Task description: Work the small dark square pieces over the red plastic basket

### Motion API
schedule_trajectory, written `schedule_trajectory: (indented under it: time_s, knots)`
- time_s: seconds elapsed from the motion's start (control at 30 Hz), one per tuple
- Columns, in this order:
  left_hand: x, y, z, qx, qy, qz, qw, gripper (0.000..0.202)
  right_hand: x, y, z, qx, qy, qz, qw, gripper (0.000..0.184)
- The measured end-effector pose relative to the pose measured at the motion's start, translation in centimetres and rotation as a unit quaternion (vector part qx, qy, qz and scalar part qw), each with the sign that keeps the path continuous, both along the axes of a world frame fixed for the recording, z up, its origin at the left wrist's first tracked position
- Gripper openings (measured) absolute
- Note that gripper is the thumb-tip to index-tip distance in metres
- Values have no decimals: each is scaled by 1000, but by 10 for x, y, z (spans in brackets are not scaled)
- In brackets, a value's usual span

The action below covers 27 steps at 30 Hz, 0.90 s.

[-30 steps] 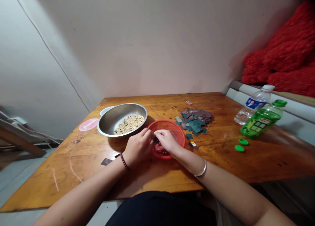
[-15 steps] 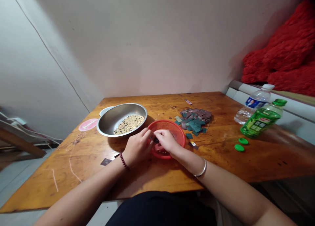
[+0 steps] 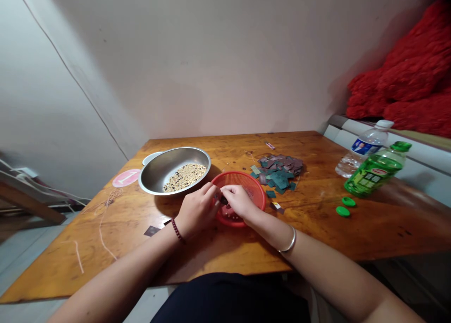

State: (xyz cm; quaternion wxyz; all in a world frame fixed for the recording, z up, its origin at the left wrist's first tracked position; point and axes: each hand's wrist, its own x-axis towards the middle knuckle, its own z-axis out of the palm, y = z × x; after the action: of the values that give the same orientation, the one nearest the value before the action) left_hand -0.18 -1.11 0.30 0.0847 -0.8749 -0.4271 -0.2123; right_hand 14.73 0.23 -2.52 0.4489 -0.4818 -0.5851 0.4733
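Observation:
Over the red plastic basket (image 3: 260,194), my left hand (image 3: 200,204) and my right hand (image 3: 238,202) meet with bent fingers. Both pinch a small dark piece (image 3: 224,200) between them; its kind is too small and covered to make out. A few pale beads (image 3: 230,215) lie in the basket below. To the left a steel bowl (image 3: 155,170) is tilted, with many cream and dark beads (image 3: 186,176) gathered in it. Beyond the basket to the right is a pile of dark green and brown flat squares (image 3: 280,170).
On the right stand a clear water bottle (image 3: 364,147) and a green drink bottle (image 3: 377,170), with two green discs (image 3: 343,211) in front. A pink round disc (image 3: 126,178), loose thread (image 3: 102,229) and dark squares (image 3: 152,230) lie left. Red bundles (image 3: 416,74) are heaped behind.
Barely anything differs. My fingers shift very slightly around the small dark piece; both hands stay over the basket.

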Motion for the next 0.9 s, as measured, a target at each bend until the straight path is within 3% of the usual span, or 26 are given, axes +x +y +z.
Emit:
schedule_trajectory:
  time_s: [0.9]
  knots:
    - [2,-1,1,-2,-4,-5,1000,10,0,-1,2,-7,-2,2,1000,25]
